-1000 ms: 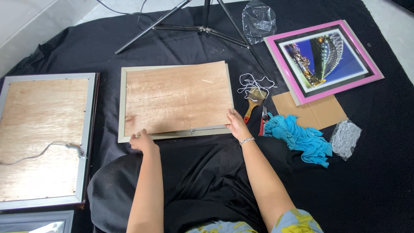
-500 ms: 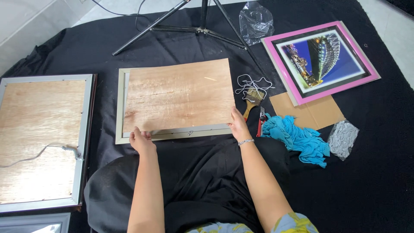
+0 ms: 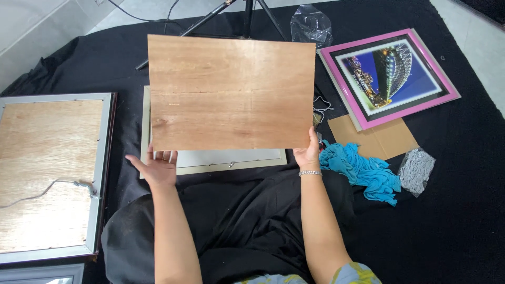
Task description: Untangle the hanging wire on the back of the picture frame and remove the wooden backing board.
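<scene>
- now the wooden backing board (image 3: 231, 92) is up off the pale frame (image 3: 210, 160); a second ago it lay flat inside that frame with both hands resting at its near edge.
- the left hand (image 3: 157, 167) is under the board's near left corner, palm up, fingers spread and supporting the edge.
- the right hand (image 3: 309, 152) grips the near right corner, thumb on the face toward the camera, a silver bracelet (image 3: 309, 173) at the wrist.
- the hands are well apart, one at each near corner.
- the board is held above the frame, beyond the hands, its broad face turned toward the camera, long axis running left to right.
- just right of the right hand lies a blue cloth (image 3: 363, 171); beyond it a cardboard piece (image 3: 379, 138) and a pink-framed picture (image 3: 386, 76).
- well left of the left hand lies another frame with a wooden back (image 3: 50, 173).
</scene>
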